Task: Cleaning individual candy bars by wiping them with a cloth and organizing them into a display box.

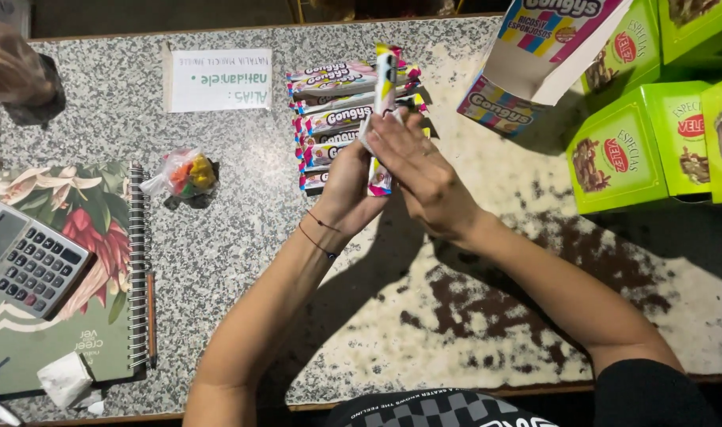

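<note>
Both my hands meet over the middle of the speckled stone counter (242, 237), pressed around a long colourful snack packet (385, 75) held upright. My left hand (347, 186) grips it from the left, with thin cord bracelets on the wrist. My right hand (416, 170) covers it from the right. The packet's top end sticks out above my fingers and its bottom end shows below. Just behind my hands lies a row of several similar packets (333, 119), side by side on the counter.
An open colourful carton (535, 59) lies tipped at the back right, beside several bright green boxes (618, 154). A white paper card (220, 79), a small bag of sweets (189, 174), a floral spiral notebook (92, 213) with a calculator (29, 257), and a pencil (151, 316) lie left.
</note>
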